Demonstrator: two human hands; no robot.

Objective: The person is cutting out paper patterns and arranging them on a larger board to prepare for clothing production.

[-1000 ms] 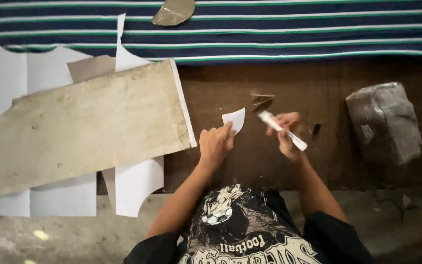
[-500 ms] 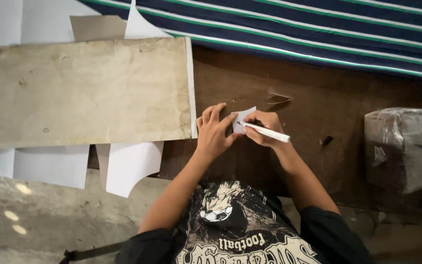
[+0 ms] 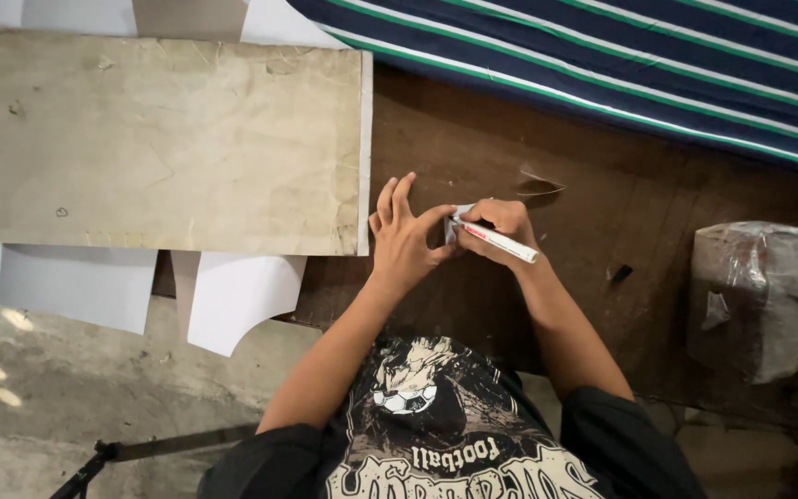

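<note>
While the left hand point(image 3: 405, 242) pins a small white paper piece point(image 3: 455, 225) on the dark wooden table point(image 3: 547, 139), the right hand point(image 3: 504, 225) grips a white marker pen point(image 3: 499, 241) over it; a grey plastic-wrapped block point(image 3: 755, 298) sits far right.

Matt wood table point(image 3: 510, 139), creased paper sheet point(image 3: 159, 139), glossy plastic-wrapped block point(image 3: 755, 296).

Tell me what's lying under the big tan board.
White paper sheets stick out from beneath the tan board along its near edge, one with a curved cut. How far they extend underneath is hidden.
</note>
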